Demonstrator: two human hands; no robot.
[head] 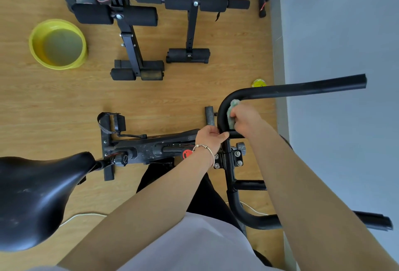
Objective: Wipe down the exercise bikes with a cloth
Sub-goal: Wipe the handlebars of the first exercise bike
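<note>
Spanning most of the view: wood-grain floor (64, 106), pale wall (345, 33) at right. One yellow basin (57, 44) on the floor, holding murky water. One exercise bike (151, 147); two black foam-padded benches (133, 33) beyond it. Right hand (245, 119) closed around a green cloth (232, 113), pressing it to the handlebar (280, 90) bend. Left hand (210, 139) gripping the bar just beside it.

A yellow basin (58, 44) of water sits on the wooden floor (43, 102) beside black foam-padded benches (138, 33).
</note>
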